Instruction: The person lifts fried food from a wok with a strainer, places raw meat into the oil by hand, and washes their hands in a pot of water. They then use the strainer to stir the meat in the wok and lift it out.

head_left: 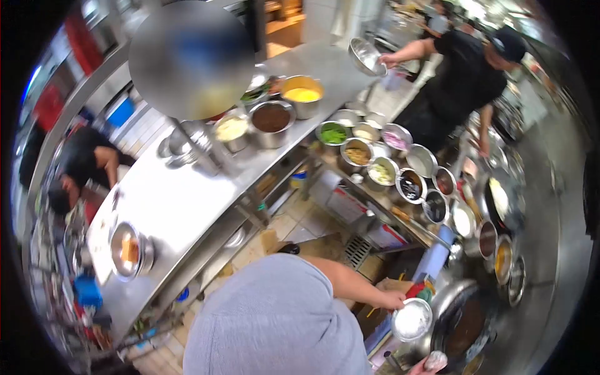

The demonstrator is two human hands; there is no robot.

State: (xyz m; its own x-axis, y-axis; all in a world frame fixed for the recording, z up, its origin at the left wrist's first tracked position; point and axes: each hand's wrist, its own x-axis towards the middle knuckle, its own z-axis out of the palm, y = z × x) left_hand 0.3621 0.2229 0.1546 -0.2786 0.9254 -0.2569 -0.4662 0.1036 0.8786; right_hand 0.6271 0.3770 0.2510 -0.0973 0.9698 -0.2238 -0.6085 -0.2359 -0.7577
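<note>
Grey cloth is covering the person's back and shoulder, in a shirt that is filling the bottom of the view. The left hand is holding a small round bowl of white stuff, and its fingers are gripping the rim. This bowl is sitting just beside a big black wok with something brown inside. The right hand is showing only a little, low down, next to a pale lump; I cannot tell if its fingers are gripping it.

Lots of pots are crowding the space past the bowl. One is holding green bits, one purple bits, and one dark sauce. Behind, a long metal table is carrying a bowl with an orange block, and a pot of yellow food. A blurry round patch is hiding part of the view. Another person, wearing black, is holding a metal bowl.
</note>
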